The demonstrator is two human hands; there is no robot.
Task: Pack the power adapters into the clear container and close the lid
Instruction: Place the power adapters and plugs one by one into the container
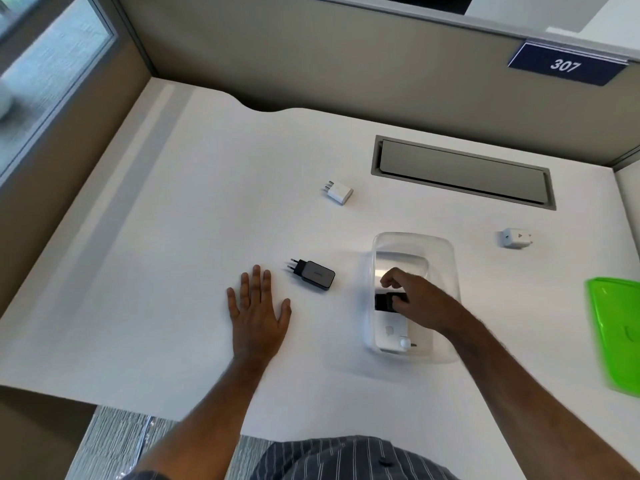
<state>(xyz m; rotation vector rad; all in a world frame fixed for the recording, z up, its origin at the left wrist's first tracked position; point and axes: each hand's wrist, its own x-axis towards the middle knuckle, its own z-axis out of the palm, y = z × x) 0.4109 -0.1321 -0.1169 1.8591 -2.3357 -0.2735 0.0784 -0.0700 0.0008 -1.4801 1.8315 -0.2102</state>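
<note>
- Gripped by the right hand (pixel 410 294): a small black power adapter (pixel 385 302), fingers curled round it, inside the clear rounded plastic container (pixel 414 296).
- Rested flat on the white desk (pixel 173 271): the left hand (pixel 258 315), fingers straight, holding nothing.
- Lay in the container's near end: a white adapter (pixel 394 336).
- Lay on the desk: a black two-pin adapter (pixel 313 274) just beside the left fingertips, a white cube adapter (pixel 337 192) farther back, another white adapter (pixel 516 238) right of the container.
- Sat at the desk's right edge: a green plastic lid (pixel 616 336).
</note>
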